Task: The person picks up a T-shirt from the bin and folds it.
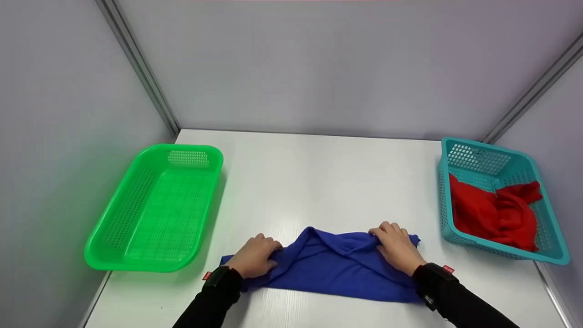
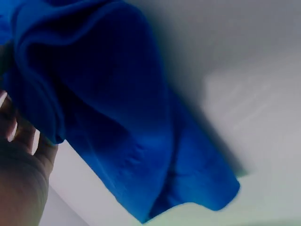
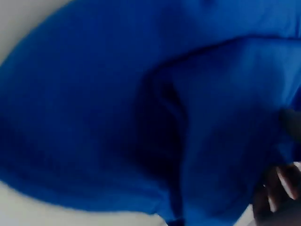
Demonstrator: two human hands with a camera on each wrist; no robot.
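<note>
A blue cloth (image 1: 337, 269), creased and partly folded over, lies along the front of the white table. My left hand (image 1: 255, 256) grips its left part; in the left wrist view the fingers (image 2: 23, 134) pass behind the cloth's edge, with the thumb partly out of frame. At the upper right edge, my right hand (image 1: 397, 247) pinches the fabric between thumb and fingers (image 3: 275, 190), as the right wrist view shows. Between the hands, the upper edge rises in a loose fold. Blue fabric (image 3: 94, 108) fills most of the right wrist view.
On the left stands a green plastic basket (image 1: 212, 182) with nothing in it. A teal basket (image 1: 558, 241) at the right holds a crumpled red cloth (image 1: 496, 214). Grey panels (image 1: 309, 68) enclose the white table (image 1: 319, 177) at the back and both sides.
</note>
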